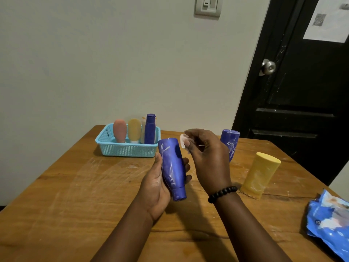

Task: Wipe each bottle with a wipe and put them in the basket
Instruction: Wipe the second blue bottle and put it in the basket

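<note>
My left hand (156, 188) grips a blue bottle (172, 167) streaked with white, cap pointing down toward me, above the wooden table (75, 195). My right hand (205, 157) pinches a small crumpled white wipe (184, 141) just right of the bottle's upper end, not touching it. A second smeared blue bottle (231, 142) stands cap-down behind my right hand. A yellow bottle (259, 174) stands cap-down to the right. The light blue basket (128, 150) at the back holds a pink bottle (119, 130), a yellow bottle (134, 130), a blue bottle (150, 129) and a pale one behind it.
A blue wipes packet (328, 222) lies at the table's right edge. A black door (302, 91) with a metal knob stands behind the table on the right. The table backs onto a pale wall.
</note>
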`<state>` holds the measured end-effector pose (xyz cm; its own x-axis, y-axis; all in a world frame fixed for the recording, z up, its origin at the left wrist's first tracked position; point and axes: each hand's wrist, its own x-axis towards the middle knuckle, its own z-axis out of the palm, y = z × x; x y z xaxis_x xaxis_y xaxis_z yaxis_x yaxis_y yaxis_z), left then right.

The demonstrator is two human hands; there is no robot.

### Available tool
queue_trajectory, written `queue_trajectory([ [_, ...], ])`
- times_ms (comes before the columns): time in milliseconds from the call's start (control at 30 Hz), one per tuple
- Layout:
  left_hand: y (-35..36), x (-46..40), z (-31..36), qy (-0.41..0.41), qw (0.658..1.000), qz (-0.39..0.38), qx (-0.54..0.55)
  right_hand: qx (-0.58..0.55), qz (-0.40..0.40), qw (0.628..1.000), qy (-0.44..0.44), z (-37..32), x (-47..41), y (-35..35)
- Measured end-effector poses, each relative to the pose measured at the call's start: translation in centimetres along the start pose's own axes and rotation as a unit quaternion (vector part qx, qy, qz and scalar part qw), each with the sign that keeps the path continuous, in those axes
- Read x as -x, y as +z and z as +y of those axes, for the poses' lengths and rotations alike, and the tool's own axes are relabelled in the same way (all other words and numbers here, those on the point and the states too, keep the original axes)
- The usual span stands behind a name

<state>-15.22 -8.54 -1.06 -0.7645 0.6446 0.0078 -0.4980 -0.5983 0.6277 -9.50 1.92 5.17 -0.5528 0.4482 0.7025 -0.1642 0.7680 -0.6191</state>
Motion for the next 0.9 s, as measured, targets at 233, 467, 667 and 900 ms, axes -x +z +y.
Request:
queue_trajectory([
  [233, 0.3, 0.4, -0.1, 0.021, 0.995, -0.009, -0.098, 0.068, -0.054, 0.994, -0.068, -0.2, -1.1, 1.2],
  [467, 0.1, 0.6, -0.2, 0.019, 0.998, 0.008, -0.062, 0.047, -0.043, 0.991, -0.115, 0.1, 2.9, 0.8],
  [667, -0.1, 0.5, 0.5, 0.014, 0.998, 0.054, -0.038, 0.075, -0.091, 0.986, -0.121, 0.6, 7.7, 0.1],
  [900, 0.1, 0.3, 0.5, 0.027, 0.996, 0.078, -0.018, 0.099, -0.106, 0.979, -0.146, 0.6, 9.0, -0.2],
])
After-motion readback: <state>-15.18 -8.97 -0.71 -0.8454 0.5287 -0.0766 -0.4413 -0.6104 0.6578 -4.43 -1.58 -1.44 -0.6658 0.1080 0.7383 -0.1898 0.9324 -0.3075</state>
